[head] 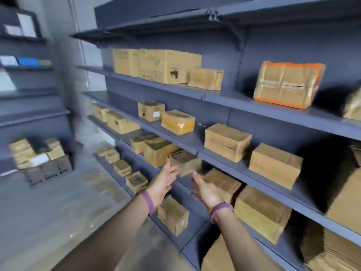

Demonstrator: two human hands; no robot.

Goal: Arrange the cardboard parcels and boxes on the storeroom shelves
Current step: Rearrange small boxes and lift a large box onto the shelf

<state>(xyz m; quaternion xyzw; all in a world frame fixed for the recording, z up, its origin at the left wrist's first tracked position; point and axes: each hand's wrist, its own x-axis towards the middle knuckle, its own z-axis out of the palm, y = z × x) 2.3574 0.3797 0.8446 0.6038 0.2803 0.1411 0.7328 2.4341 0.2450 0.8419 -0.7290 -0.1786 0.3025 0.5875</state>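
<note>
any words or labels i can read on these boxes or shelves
Nothing here can be read; the whole picture is blurred.
On the large box, upper shelf: dark printed marks, too blurred to read.
On the small box, next shelf down: a white sticker, too small to read.
On the low box: a pale label, blurred.
On the dark crate, far left: pale marks, unreadable.

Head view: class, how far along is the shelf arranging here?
Done: boxes already sit spaced on the upper shelves, such as the orange-edged parcel. In hand: the left hand and right hand, both open, reach toward a small box lower down, gripping nothing. Left: probably the jumbled pile at far left.
</note>
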